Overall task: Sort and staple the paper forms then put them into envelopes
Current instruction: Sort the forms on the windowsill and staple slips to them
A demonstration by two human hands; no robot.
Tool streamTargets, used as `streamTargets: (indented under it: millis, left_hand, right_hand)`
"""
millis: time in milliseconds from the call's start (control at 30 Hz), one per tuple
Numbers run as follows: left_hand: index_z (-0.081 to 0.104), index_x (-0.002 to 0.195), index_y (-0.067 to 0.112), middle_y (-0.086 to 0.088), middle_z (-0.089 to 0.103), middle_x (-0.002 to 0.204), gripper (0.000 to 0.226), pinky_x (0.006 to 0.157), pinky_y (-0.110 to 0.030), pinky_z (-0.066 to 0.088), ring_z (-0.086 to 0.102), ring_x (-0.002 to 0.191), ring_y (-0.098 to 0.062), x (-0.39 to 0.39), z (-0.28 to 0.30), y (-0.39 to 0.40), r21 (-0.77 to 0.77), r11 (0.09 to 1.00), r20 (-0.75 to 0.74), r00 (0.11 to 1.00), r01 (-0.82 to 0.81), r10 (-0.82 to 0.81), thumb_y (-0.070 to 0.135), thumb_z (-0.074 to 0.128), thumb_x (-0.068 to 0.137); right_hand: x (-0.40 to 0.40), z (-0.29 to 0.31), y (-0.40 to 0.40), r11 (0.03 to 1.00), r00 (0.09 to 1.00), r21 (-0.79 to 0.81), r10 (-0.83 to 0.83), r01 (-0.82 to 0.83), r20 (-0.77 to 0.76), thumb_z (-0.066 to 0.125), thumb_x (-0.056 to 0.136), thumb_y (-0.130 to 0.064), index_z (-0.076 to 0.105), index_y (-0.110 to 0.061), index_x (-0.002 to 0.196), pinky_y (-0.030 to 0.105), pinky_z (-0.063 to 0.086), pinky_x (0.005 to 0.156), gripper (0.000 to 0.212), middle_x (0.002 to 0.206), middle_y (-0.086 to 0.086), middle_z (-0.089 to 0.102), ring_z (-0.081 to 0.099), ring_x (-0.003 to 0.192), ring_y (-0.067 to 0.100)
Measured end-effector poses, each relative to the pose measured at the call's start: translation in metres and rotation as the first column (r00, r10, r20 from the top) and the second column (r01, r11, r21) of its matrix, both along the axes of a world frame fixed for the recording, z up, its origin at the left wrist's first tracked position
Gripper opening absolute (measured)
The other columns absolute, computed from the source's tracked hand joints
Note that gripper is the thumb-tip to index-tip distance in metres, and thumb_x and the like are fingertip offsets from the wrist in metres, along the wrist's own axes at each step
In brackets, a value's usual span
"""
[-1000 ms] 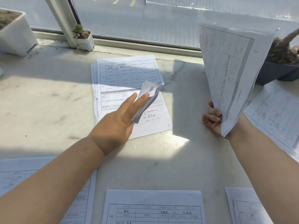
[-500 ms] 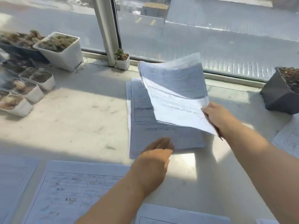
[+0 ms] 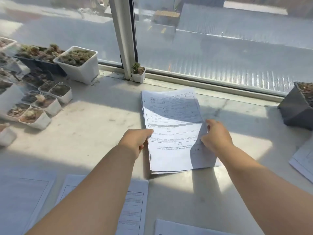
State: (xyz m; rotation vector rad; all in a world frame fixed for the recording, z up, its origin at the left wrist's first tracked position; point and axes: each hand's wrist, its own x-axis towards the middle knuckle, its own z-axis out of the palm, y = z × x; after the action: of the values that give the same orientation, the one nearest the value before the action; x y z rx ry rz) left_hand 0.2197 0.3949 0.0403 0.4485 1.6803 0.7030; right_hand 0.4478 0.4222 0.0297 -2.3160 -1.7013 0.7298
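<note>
A thin stack of forms (image 3: 174,131) is held on the table (image 3: 94,133) between both hands.

The left hand (image 3: 135,141) grips the left edge and the right hand (image 3: 216,136) pinches the right edge. The sheets look light, limp and slippery, so they are best squared and lifted by both long edges, near the middle.

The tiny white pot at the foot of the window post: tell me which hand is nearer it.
Left. The left hand lies almost directly below the tiny white pot, at the paper stack's left edge; the right hand is further right.
</note>
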Motion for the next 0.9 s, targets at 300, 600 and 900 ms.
streamTargets:
  millis: [300, 600, 900]
  left_hand:
    - [0.062, 0.089, 0.015, -0.005, 0.073, 0.090, 0.033, 0.085, -0.038, 0.057, 0.070, 0.089, -0.026, 0.034, 0.001, -0.009, 0.283, 0.953, 0.013, 0.993, 0.111, -0.119, -0.015, 0.058, 0.077]
    - [0.077, 0.085, 0.019, 0.005, 0.076, 0.085, 0.033, 0.065, -0.013, 0.052, 0.071, 0.080, -0.005, 0.043, 0.060, -0.036, 0.621, 0.725, -0.011, 0.928, 0.298, -0.372, -0.009, 0.076, 0.068]
    - [0.062, 0.119, 0.022, 0.005, 0.071, 0.108, 0.057, 0.080, -0.026, 0.057, 0.066, 0.102, -0.009, 0.068, 0.063, -0.038, 0.689, 0.641, -0.034, 0.898, 0.338, -0.438, 0.012, 0.072, 0.064]
  right_hand:
    - [0.020, 0.004, -0.005, 0.963, 0.846, -0.087, -0.267, 0.256, -0.461, 0.076, 0.079, -0.016, 0.045, -0.016, 0.141, 0.034, 0.045, 0.096, 0.070, 0.126, 0.004, 0.057, 0.057, 0.108, 0.021]
    - [0.073, 0.072, -0.036, 0.985, 0.233, 0.102, 0.067, 0.139, -0.970, 0.051, 0.081, 0.008, 0.065, -0.007, 0.106, 0.026, 0.056, 0.078, 0.032, 0.095, 0.003, 0.075, 0.071, 0.090, 0.017]
    - [0.080, 0.064, -0.080, 0.956, 0.346, 0.224, 0.149, 0.190, -0.926, 0.067, 0.077, -0.012, 0.061, -0.010, 0.121, 0.044, 0.047, 0.102, 0.044, 0.120, 0.009, 0.068, 0.063, 0.115, 0.026]
